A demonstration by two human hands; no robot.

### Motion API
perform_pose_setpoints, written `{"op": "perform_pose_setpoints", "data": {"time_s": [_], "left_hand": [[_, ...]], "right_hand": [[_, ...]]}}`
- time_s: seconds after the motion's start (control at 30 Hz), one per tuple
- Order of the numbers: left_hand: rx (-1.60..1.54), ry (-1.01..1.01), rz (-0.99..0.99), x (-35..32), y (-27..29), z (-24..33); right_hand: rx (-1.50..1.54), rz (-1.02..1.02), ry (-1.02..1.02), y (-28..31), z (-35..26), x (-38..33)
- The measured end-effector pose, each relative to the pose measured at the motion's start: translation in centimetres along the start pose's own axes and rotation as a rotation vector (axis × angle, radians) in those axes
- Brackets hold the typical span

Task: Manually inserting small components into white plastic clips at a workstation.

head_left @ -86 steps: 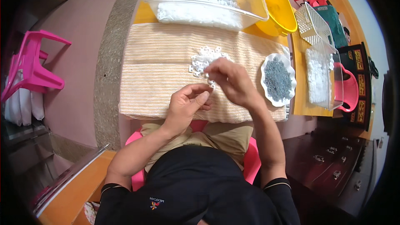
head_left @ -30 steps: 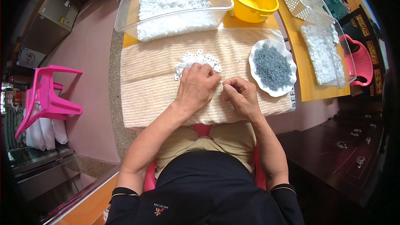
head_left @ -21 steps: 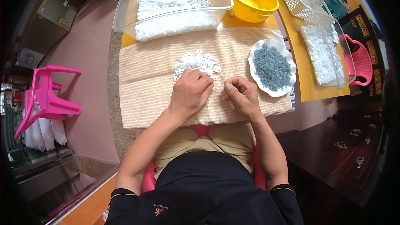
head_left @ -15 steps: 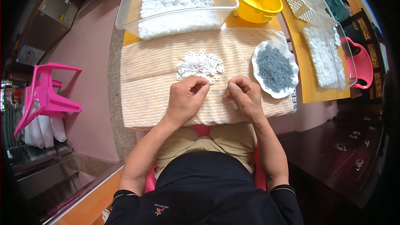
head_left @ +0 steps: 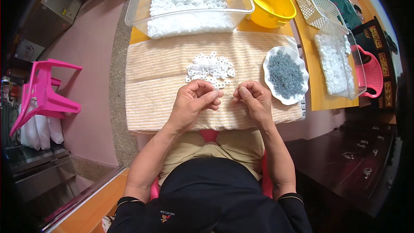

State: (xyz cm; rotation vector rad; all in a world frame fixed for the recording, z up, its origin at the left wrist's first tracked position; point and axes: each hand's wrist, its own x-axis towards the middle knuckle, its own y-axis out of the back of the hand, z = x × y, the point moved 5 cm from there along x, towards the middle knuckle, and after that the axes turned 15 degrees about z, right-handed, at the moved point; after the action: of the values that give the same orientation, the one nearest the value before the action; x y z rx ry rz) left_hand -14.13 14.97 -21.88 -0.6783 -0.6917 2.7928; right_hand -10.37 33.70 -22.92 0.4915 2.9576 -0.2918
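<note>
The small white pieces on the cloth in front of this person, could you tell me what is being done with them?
A seated person holds both hands close together above a striped cloth. The left hand pinches what looks like one small white piece at its fingertips; the right hand is curled beside it, its contents too small to tell. Just beyond lies a loose pile of white pieces, with a white dish of grey bits to the right and a clear tub of white pieces behind.

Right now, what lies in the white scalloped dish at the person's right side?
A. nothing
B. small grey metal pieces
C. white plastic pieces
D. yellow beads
B: the white scalloped dish holds a heap of small grey metal pieces; the white plastic pieces lie on the striped cloth.
</note>
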Motion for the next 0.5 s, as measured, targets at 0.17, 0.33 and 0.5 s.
{"op": "perform_pose_setpoints", "data": {"time_s": [0.17, 0.33, 0.5], "left_hand": [[0.017, -0.009, -0.039, -0.1, 0.2, -0.2], [0.027, -0.068, -0.048, -0.5, 0.3, -0.2], [0.049, -0.087, -0.059, -0.3, 0.3, -0.6]], "right_hand": [[-0.011, 0.01, -0.017, -0.9, -0.6, -0.5], [0.041, -0.024, -0.062, -2.1, -0.7, -1.0], [-0.001, -0.106, -0.045, -2.9, -0.6, -1.1]]}}
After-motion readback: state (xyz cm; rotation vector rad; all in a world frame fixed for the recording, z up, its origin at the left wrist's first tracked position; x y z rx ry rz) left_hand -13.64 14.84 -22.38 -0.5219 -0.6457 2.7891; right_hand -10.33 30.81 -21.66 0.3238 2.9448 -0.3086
